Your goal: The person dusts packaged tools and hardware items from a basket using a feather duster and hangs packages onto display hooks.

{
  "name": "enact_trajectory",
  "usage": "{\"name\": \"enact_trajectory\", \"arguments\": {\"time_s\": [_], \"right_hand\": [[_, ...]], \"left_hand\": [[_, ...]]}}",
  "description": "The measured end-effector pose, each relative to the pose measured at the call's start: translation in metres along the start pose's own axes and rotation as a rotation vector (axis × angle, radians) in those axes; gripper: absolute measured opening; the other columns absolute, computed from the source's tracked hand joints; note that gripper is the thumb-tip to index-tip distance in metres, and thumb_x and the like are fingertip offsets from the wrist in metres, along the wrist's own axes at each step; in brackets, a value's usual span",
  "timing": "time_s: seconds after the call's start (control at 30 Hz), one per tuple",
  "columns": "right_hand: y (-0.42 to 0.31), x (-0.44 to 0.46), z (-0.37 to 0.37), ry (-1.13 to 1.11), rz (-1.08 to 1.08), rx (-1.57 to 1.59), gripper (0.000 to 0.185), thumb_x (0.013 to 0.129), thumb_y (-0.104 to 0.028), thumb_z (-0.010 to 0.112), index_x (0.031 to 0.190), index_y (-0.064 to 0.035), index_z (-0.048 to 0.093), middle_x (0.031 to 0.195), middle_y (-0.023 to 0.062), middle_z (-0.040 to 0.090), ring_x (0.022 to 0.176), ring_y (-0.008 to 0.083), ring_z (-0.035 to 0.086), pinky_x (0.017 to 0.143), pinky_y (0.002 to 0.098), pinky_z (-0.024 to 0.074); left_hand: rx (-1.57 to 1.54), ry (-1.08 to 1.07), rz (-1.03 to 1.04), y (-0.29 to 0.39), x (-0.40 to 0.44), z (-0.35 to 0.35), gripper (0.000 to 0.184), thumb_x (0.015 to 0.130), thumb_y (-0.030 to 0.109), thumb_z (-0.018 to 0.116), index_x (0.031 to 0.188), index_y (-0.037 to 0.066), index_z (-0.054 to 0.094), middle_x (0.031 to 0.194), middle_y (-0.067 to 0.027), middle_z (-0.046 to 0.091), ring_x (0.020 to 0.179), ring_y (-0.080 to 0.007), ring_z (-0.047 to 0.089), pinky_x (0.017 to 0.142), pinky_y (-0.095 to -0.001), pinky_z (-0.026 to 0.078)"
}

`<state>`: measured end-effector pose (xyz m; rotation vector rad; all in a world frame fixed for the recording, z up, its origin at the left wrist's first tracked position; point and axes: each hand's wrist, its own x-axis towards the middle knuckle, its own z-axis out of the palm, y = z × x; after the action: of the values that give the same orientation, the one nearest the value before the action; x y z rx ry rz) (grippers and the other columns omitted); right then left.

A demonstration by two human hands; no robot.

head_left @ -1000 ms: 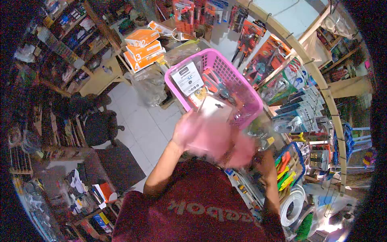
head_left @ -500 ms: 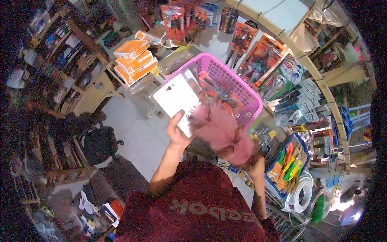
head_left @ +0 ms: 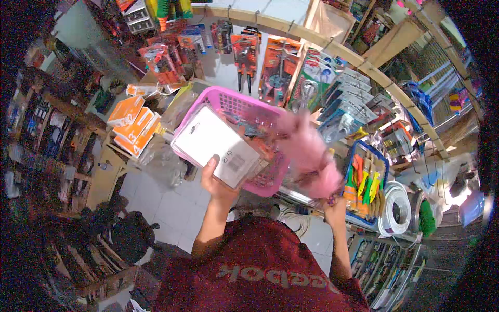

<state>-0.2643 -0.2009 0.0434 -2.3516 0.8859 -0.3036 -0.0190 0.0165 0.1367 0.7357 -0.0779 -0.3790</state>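
My left hand is closed on a white-backed blister pack, its thumb across the lower edge. A barcode and a hanging slot show on the pack's back. The pack is tilted over the pink plastic basket, which holds several packaged items, partly hidden. My right hand is wrapped round the lower end of a fluffy pink duster. The duster is smeared by motion and is over the basket's right side, apart from the pack.
Orange boxes are stacked left of the basket. Packaged tools hang from a rail behind it. To the right are a blue-rimmed tray of bright-handled brushes and a coil of white cable. Crowded shelves line the left side.
The duster has moved right, off the pack's edge. The pack has turned and more of its printed back shows. The head view has swung, so the shelves and basket sit further left.
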Motion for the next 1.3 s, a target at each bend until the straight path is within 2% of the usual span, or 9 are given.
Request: {"name": "enact_trajectory", "arguments": {"time_s": [0.07, 0.27, 0.4, 0.57, 0.83, 0.97, 1.13, 1.23, 1.3], "right_hand": [[0.008, 0.0, 0.008, 0.187, -0.28, 0.167, 0.009, 0.067, -0.006, 0.061, 0.065, 0.0014, 0.057, 0.059, 0.0136, 0.057, 0.058, 0.0275, 0.054, 0.055, 0.0389, 0.0404], [0.028, 0.003, 0.002, 0.122, 0.056, 0.124, 0.018, 0.059, -0.015, 0.065, 0.065, -0.0005, 0.056, 0.065, 0.0157, 0.057, 0.073, 0.0345, 0.057, 0.067, 0.0442, 0.0436], [0.001, 0.011, -0.02, -0.215, 0.053, -0.092, 0.019, 0.061, -0.016, 0.064, 0.07, -0.0005, 0.058, 0.069, 0.0157, 0.059, 0.069, 0.0355, 0.058, 0.063, 0.0429, 0.0448], [0.004, 0.02, -0.009, -0.06, -0.299, 0.192, 0.007, 0.057, -0.001, 0.059, 0.057, 0.0024, 0.052, 0.049, 0.0141, 0.049, 0.045, 0.027, 0.049, 0.046, 0.0362, 0.0385], [0.061, 0.038, -0.014, -0.138, -0.344, 0.017, 0.028, 0.061, 0.002, 0.056, 0.089, 0.0007, 0.052, 0.094, 0.0131, 0.052, 0.087, 0.0233, 0.052, 0.072, 0.0355, 0.0433], [0.061, 0.079, -0.029, -0.339, -0.109, 0.098, 0.025, 0.057, 0.0, 0.062, 0.081, 0.0007, 0.055, 0.075, 0.0104, 0.051, 0.079, 0.0252, 0.051, 0.067, 0.0341, 0.0424], [0.007, 0.107, -0.059, -0.041, -0.83, -0.286, 0.021, 0.053, -0.008, 0.065, 0.073, -0.0004, 0.059, 0.062, 0.0157, 0.053, 0.051, 0.0352, 0.047, 0.05, 0.0393, 0.0403], [-0.02, 0.13, -0.068, -0.435, -0.438, -0.377, 0.016, 0.057, -0.009, 0.059, 0.072, -0.0031, 0.061, 0.071, 0.018, 0.057, 0.08, 0.0395, 0.053, 0.075, 0.0469, 0.0422], [-0.03, 0.129, -0.067, -0.245, -0.567, -0.325, 0.01, 0.057, -0.011, 0.058, 0.064, -0.0041, 0.059, 0.063, 0.0179, 0.057, 0.07, 0.0404, 0.054, 0.067, 0.0483, 0.0428]], "left_hand": [[-0.063, 0.025, 0.001, -0.009, 0.002, -0.002, 0.063, 0.072, 0.047, 0.048, 0.121, 0.007, 0.045, 0.114, -0.0127, 0.052, 0.104, -0.0311, 0.053, 0.083, -0.0466, 0.046], [-0.08, -0.024, 0.053, -0.014, -0.002, 0.015, 0.072, 0.072, 0.043, 0.049, 0.13, 0.003, 0.034, 0.126, -0.016, 0.043, 0.115, -0.0332, 0.045, 0.093, -0.0466, 0.04], [-0.109, -0.233, 0.139, -0.014, -0.009, 0.021, 0.083, 0.073, 0.035, 0.048, 0.14, -0.002, 0.014, 0.14, -0.0179, 0.029, 0.129, -0.0364, 0.03, 0.105, -0.047, 0.027], [0.011, -0.275, 0.281, -0.012, -0.017, 0.029, 0.085, 0.072, 0.036, 0.048, 0.14, -0.002, 0.013, 0.14, -0.0241, 0.028, 0.13, -0.0362, 0.029, 0.105, -0.045, 0.029], [-0.381, -0.146, 0.034, 0.004, -0.04, 0.001, 0.064, 0.085, 0.042, 0.045, 0.132, 0.0, 0.035, 0.125, -0.0175, 0.049, 0.111, -0.031, 0.052, 0.09, -0.0438, 0.045], [-0.315, 0.084, -0.093, 0.007, -0.056, -0.018, 0.061, 0.087, 0.045, 0.047, 0.13, 0.002, 0.04, 0.121, -0.0145, 0.053, 0.1, -0.0284, 0.059, 0.083, -0.0397, 0.05], [-0.408, -0.019, -0.132, 0.017, -0.069, -0.023, 0.059, 0.088, 0.045, 0.047, 0.127, 0.001, 0.044, 0.115, -0.0146, 0.058, 0.098, -0.0258, 0.06, 0.082, -0.0394, 0.05], [-0.436, -0.112, -0.162, 0.016, -0.075, -0.047, 0.056, 0.089, 0.044, 0.046, 0.124, 0.0, 0.047, 0.114, -0.0153, 0.058, 0.099, -0.0259, 0.06, 0.083, -0.0394, 0.05], [-0.451, -0.115, -0.18, 0.019, -0.079, -0.053, 0.055, 0.089, 0.043, 0.045, 0.123, -0.001, 0.047, 0.114, -0.0157, 0.058, 0.099, -0.0261, 0.06, 0.084, -0.0393, 0.049]]}}
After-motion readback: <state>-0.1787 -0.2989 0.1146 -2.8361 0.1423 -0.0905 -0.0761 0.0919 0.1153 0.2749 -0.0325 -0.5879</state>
